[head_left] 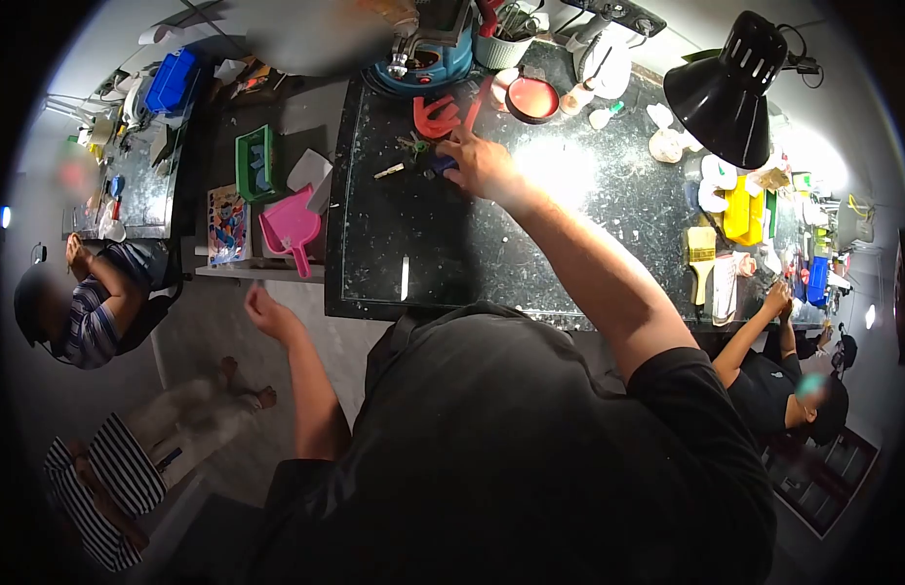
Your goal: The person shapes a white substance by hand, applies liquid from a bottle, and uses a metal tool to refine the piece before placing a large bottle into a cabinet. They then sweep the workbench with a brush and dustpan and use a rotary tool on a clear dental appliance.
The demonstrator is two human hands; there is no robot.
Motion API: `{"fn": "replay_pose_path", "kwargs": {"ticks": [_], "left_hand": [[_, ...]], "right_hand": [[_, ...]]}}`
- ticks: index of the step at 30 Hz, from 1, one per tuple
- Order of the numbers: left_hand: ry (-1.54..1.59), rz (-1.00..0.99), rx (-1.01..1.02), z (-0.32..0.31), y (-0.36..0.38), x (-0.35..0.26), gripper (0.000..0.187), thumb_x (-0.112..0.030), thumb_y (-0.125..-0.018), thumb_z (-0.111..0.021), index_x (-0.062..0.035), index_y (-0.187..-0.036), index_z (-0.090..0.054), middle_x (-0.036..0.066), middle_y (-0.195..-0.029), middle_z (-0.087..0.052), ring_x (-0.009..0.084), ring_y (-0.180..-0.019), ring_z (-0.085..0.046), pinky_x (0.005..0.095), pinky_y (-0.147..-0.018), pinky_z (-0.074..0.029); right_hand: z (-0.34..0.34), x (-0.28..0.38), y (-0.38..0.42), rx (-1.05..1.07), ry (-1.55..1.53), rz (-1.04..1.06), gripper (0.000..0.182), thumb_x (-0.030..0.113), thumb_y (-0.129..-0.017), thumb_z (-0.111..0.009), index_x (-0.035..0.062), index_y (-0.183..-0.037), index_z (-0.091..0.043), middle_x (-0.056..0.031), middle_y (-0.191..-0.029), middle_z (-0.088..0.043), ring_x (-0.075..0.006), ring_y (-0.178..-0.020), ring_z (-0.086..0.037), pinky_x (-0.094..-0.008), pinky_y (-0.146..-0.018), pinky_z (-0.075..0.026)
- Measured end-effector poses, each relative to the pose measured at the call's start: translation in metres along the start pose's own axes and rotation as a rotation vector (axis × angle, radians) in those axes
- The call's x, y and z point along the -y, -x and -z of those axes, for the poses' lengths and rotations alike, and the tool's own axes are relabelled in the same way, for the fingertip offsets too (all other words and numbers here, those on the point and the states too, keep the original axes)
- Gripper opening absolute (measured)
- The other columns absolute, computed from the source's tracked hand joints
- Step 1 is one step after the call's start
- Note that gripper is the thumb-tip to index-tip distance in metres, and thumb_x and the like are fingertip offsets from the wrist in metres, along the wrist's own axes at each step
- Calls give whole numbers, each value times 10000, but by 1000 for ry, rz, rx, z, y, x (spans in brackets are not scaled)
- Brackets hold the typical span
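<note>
My right hand (479,164) reaches over the dark speckled bench (413,253), its fingers at a small dark blue item (441,166); whether they grip it is hard to tell. Close by lie keys (389,171) and a red plastic piece (435,117). My left hand (265,310) hangs off the bench's left side, below a pink dustpan (295,222), fingers loosely curled and apart, holding nothing visible.
A black lamp (740,93) leans over the right side. A blue machine (428,68) and a round red dish (532,99) stand at the back. A green bin (255,164) sits left. Other people are at both sides.
</note>
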State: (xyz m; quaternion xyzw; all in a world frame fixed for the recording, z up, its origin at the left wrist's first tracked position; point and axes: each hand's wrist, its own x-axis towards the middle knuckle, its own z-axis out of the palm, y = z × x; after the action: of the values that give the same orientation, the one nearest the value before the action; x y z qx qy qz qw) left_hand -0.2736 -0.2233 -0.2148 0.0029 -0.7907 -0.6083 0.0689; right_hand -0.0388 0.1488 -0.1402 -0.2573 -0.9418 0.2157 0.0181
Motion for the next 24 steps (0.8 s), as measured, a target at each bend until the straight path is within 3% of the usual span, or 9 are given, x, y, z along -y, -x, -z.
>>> {"fn": "replay_pose_path", "kwargs": {"ticks": [4, 6, 7, 8, 12, 14, 19, 23, 24], "left_hand": [[43, -217, 122, -69, 7, -71, 213, -128, -926, -589, 12, -1086, -611, 79, -1045, -624, 189, -970, -594, 313, -878, -463], [137, -351, 404, -103, 21, -99, 222, -124, -935, -604, 5, -1116, -598, 82, -1033, -624, 187, -982, -591, 303, -882, -464], [73, -364, 546, -117, 34, -116, 240, -144, -943, -610, 3, -1132, -593, 75, -1024, -625, 169, -974, -591, 289, -874, -466], [7, -380, 685, -130, 50, -133, 258, -164, -951, -617, 0, -1148, -589, 68, -1015, -626, 151, -967, -591, 276, -866, -468], [203, 210, 1495, -169, 127, -174, 281, -219, -955, -639, -24, -1155, -610, 26, -1017, -659, 72, -885, -610, 241, -749, -503], [189, 354, 1611, -173, 144, -165, 297, -232, -944, -656, -22, -1149, -609, 30, -982, -677, 79, -843, -627, 245, -713, -514], [16, 262, 1422, -175, 139, -157, 289, -190, -942, -627, -13, -1170, -610, 62, -929, -692, 90, -730, -622, 219, -660, -466], [-53, 97, 1346, -175, 122, -159, 255, -192, -941, -612, -11, -1119, -586, 87, -939, -703, 112, -722, -634, 232, -657, -467], [-53, 92, 1341, -176, 121, -160, 255, -192, -941, -612, -11, -1119, -586, 87, -939, -703, 112, -722, -634, 232, -657, -467]], "right_hand": [[8, 4, 27, -120, -79, 66, 315, 309, -811, -681, 124, -1066, -677, -92, -1045, -639, -315, -943, -660, -423, -812, -543], [24, 13, 41, 13, -504, -289, 307, 329, -813, -691, 95, -1012, -700, -87, -870, -679, -259, -793, -678, -380, -762, -531], [6, 3, 44, 21, -816, -400, 281, 319, -856, -675, 62, -965, -709, -58, -777, -679, -165, -684, -643, -340, -707, -514], [9, 3, 49, 4, -819, -411, 281, 319, -856, -675, 62, -965, -709, -58, -777, -679, -165, -684, -643, -340, -707, -514], [35, 35, 76, -104, -1385, -430, 186, 186, -914, -683, 3, -884, -676, -24, -757, -646, -84, -676, -600, -251, -649, -486], [21, 29, 82, -98, -1322, -494, 237, 242, -903, -706, 23, -830, -652, -12, -719, -639, -83, -652, -586, -253, -636, -480], [13, 18, 109, -175, -1081, -639, 281, 285, -905, -690, 48, -770, -622, -14, -670, -634, -102, -628, -578, -294, -630, -479], [-14, -11, 135, -295, -1115, -642, 270, 137, -901, -604, 39, -1153, -614, -42, -828, -656, -112, -734, -581, -273, -701, -467], [-12, -13, 140, -294, -1116, -634, 270, 137, -901, -604, 39, -1153, -614, -42, -828, -656, -112, -734, -581, -273, -701, -467]]}}
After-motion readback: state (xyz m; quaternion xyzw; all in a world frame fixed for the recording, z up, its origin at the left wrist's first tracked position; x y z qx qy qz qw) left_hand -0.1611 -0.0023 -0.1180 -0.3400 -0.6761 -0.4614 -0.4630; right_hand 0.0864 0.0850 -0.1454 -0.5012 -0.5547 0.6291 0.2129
